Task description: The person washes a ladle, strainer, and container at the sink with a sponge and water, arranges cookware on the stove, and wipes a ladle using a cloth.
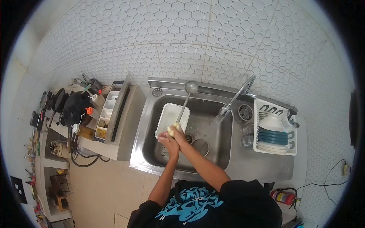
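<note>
A metal ladle (pixel 191 87) slants over the sink, its round bowl toward the back wall and its handle running down to my hands. My right hand (pixel 178 135) is closed around a pale yellow sponge (pixel 174 128), pressed on the lower handle. Close beside it and touching it, my left hand (pixel 167 141) has its fingers curled at the handle's lower end; the exact grip there is partly hidden. Beneath the hands, a white rectangular tub (pixel 167 116) sits in the left part of the steel sink (pixel 218 142).
A faucet (pixel 239 93) reaches over the sink's right side. A white dish rack (pixel 259 149) holds plates and bowls, with glasses (pixel 247 140) beside it. Squeeze bottles (pixel 84 132) and a condiment container (pixel 107 114) stand left. A round strainer-like item (pixel 200 147) lies in the sink.
</note>
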Motion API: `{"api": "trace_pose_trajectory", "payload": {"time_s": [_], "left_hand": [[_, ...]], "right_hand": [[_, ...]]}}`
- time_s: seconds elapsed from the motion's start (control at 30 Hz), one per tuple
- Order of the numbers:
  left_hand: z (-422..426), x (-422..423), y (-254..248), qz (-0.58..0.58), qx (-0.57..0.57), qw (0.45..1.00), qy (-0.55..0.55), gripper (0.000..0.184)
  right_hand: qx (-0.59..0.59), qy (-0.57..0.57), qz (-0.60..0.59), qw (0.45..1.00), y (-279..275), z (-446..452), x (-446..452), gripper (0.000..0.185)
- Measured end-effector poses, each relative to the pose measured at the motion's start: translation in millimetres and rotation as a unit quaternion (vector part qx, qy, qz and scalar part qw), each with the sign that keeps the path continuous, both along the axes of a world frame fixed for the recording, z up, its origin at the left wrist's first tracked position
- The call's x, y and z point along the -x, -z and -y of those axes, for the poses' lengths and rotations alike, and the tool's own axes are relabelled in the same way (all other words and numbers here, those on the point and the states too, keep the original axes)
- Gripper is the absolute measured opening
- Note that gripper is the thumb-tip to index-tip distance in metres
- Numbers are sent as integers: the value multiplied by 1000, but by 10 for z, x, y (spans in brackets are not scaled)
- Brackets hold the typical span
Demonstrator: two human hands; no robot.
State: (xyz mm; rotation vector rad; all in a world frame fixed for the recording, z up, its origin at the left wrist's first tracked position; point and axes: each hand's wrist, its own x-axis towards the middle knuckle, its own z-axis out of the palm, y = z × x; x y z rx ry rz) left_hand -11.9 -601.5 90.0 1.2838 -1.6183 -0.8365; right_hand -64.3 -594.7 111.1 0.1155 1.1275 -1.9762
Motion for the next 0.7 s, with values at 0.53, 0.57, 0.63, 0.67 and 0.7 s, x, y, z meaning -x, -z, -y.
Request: {"api": "trace_pose_trajectory", "payload": {"time_s": [0.53, 0.57, 0.63, 0.67, 0.7], "left_hand": [[577, 164, -80, -102, -450, 792, 399, 37], [576, 115, -30, -101, -411, 817, 392, 35], [536, -3, -108, -146, -407, 819, 377, 35], [496, -74, -142, -144, -409, 819, 377, 35], [438, -153, -189, -106, -411, 820, 385, 36]], "right_hand": [[-358, 1, -274, 893, 135, -616, -249, 39], [-319, 71, -243, 914, 174, -636, -261, 38], [-279, 133, -208, 928, 173, -612, -154, 37], [-237, 192, -175, 936, 174, -593, -70, 37], [-258, 81, -186, 945, 192, -593, 40, 30]]}}
